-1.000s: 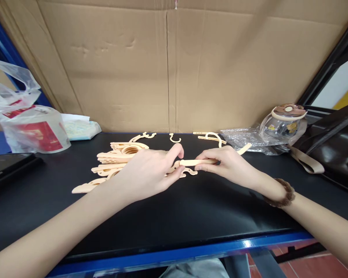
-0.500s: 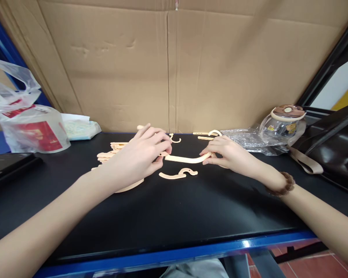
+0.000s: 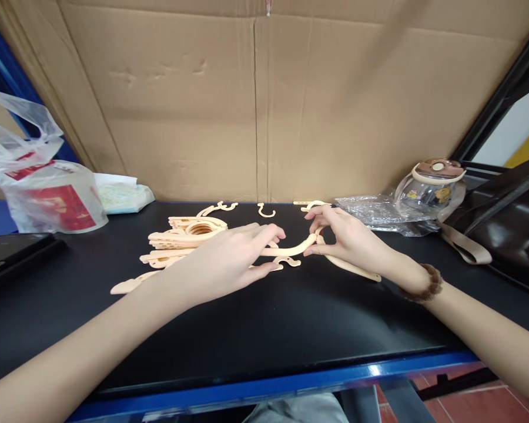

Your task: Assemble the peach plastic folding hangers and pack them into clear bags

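Both my hands meet over a black table [image 3: 264,317]. My left hand [image 3: 229,261] pinches the left end of a curved cream plastic hanger piece [image 3: 291,249]. My right hand [image 3: 346,238] grips the right end of it between thumb and fingers, and a second cream arm runs out under that hand toward the right. A small hook piece [image 3: 286,260] lies on the table just below the held part. Behind my left hand sits a stack of cream hanger parts [image 3: 180,238].
Loose hook pieces [image 3: 265,211] lie near the cardboard back wall [image 3: 264,100]. A plastic bag with a red pack [image 3: 48,200] stands at left, a dark tray [image 3: 9,249] beside it. Crumpled clear plastic [image 3: 374,211], a lidded jar [image 3: 432,185] and a brown bag [image 3: 502,229] are at right.
My left hand dropped back toward me from the far side of the table. My right hand turned the hanger piece so that a long arm now lies under it on the table.
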A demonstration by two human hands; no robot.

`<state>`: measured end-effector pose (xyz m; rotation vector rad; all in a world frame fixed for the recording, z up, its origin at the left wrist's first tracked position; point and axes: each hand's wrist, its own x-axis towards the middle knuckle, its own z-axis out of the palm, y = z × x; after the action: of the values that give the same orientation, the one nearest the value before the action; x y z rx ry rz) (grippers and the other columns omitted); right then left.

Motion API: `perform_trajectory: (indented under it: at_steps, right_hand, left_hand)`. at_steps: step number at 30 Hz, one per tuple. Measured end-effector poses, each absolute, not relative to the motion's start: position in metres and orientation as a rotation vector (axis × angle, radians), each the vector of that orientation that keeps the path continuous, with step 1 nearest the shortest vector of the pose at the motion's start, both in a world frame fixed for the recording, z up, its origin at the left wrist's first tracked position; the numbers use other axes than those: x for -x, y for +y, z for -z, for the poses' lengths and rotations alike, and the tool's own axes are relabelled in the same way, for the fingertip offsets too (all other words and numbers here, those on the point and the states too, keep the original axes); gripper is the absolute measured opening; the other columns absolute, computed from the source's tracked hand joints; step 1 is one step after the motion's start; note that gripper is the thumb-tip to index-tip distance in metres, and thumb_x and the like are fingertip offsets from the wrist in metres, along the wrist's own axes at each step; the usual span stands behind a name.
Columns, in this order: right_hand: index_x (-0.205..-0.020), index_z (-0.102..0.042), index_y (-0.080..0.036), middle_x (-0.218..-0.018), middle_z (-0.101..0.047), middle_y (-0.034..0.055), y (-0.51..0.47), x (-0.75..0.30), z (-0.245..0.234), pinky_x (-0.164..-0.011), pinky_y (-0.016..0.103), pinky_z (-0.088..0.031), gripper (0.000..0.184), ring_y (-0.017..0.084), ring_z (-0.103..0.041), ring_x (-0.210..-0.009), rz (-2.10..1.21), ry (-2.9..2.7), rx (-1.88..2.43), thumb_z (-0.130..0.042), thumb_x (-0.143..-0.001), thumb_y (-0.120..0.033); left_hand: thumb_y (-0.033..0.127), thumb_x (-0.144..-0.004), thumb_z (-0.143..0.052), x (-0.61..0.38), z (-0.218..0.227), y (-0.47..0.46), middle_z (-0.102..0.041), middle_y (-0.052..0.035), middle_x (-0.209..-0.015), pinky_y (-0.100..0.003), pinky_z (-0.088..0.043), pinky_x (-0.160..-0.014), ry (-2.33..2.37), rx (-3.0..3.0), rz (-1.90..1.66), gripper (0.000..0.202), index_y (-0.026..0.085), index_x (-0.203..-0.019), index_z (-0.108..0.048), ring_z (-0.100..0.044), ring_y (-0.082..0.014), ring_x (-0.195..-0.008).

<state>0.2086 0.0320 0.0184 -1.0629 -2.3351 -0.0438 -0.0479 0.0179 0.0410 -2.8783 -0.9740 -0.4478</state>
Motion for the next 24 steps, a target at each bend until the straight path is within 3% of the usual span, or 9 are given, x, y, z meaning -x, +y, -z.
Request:
perform_trajectory:
  at_steps: [6, 11, 14, 19, 24]
  right_hand:
    - [-0.11, -0.048, -0.021, -0.093, -0.062, 0.0031, 0.029, -0.206, -0.02, -0.082, 0.036, -0.047, 0.043, 0.02, -0.06, -0.087, 0.158, -2.368, 0.97, -0.072, -0.077, -0.036]
    - [-0.105, -0.055, -0.022, -0.112, -0.06, 0.007, 0.028, -0.207, -0.024, -0.09, 0.037, -0.045, 0.029, 0.023, -0.054, -0.105, 0.307, -2.396, 0.966, -0.067, -0.082, -0.034]
    - [-0.104, -0.056, -0.022, -0.114, -0.059, 0.0066, 0.029, -0.208, -0.023, -0.09, 0.037, -0.044, 0.025, 0.023, -0.054, -0.107, 0.304, -2.402, 1.028, -0.064, -0.083, -0.034]
    - [-0.11, -0.052, -0.023, -0.105, -0.061, 0.004, 0.032, -0.21, -0.018, -0.075, 0.033, -0.049, 0.035, 0.02, -0.06, -0.091, 0.044, -2.41, 1.221, -0.062, -0.083, -0.043]
    - [-0.109, -0.048, -0.024, -0.115, -0.054, 0.0045, 0.036, -0.212, -0.01, -0.068, 0.029, -0.048, 0.031, 0.013, -0.059, -0.074, -0.28, -2.393, 1.281, -0.059, -0.084, -0.039]
  left_hand:
    - [0.016, -0.096, -0.034, 0.054, -0.036, 0.026, -0.061, -0.0046, -0.106, -0.028, -0.045, -0.079, -0.747, 2.877, 0.394, 0.029, 0.022, -0.109, -0.059, -0.06, -0.0172, -0.092]
    - [0.016, -0.096, -0.034, 0.061, -0.034, 0.034, -0.06, -0.0054, -0.108, -0.03, -0.045, -0.083, -0.738, 2.855, 0.455, 0.029, 0.021, -0.108, -0.059, -0.058, -0.0182, -0.097]
    - [0.016, -0.096, -0.034, 0.062, -0.034, 0.036, -0.06, -0.0055, -0.107, -0.03, -0.045, -0.082, -0.764, 2.862, 0.439, 0.028, 0.021, -0.106, -0.059, -0.058, -0.0182, -0.096]
    - [0.015, -0.095, -0.033, 0.062, -0.033, 0.039, -0.059, -0.0055, -0.105, -0.029, -0.046, -0.08, -0.829, 2.864, 0.406, 0.028, 0.02, -0.104, -0.059, -0.058, -0.0177, -0.093]
    - [0.007, -0.09, -0.035, 0.057, -0.026, 0.045, -0.058, -0.0059, -0.102, -0.031, -0.045, -0.082, -0.872, 2.793, 0.36, 0.027, 0.018, -0.098, -0.058, -0.057, -0.0175, -0.089]
